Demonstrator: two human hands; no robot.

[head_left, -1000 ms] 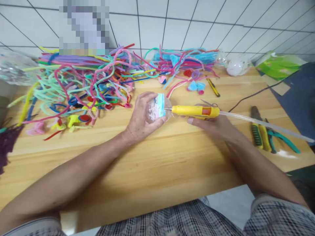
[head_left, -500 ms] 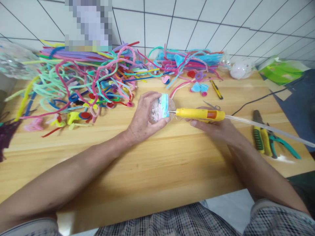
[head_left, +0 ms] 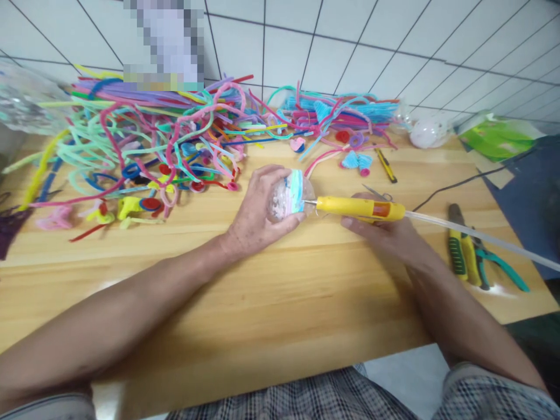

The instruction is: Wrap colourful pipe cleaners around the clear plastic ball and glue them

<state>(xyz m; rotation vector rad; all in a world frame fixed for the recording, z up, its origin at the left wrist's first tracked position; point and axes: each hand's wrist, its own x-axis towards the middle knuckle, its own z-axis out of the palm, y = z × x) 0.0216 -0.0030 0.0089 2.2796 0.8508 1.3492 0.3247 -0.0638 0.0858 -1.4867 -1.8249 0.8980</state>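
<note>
A clear ball wrapped with a band of blue, white and pink pipe cleaners is held in my left hand, fingers over its top and thumb below. My right hand is wrapped round a yellow glue gun, whose metal tip points left at the band's right side. Whether the tip touches the band cannot be made out. A clear glue stick runs out of the gun's back end. Pink and pale pipe cleaners extend up from behind the ball.
Loose pipe cleaners cover the back left of the wooden table. Blue bundles lie at the back. On the right are a yellow cutter, scissors, pliers, a black cord and a green packet.
The whole view has shifted slightly. Both hands keep their hold, and the gun's tip stays at the band's right side.
</note>
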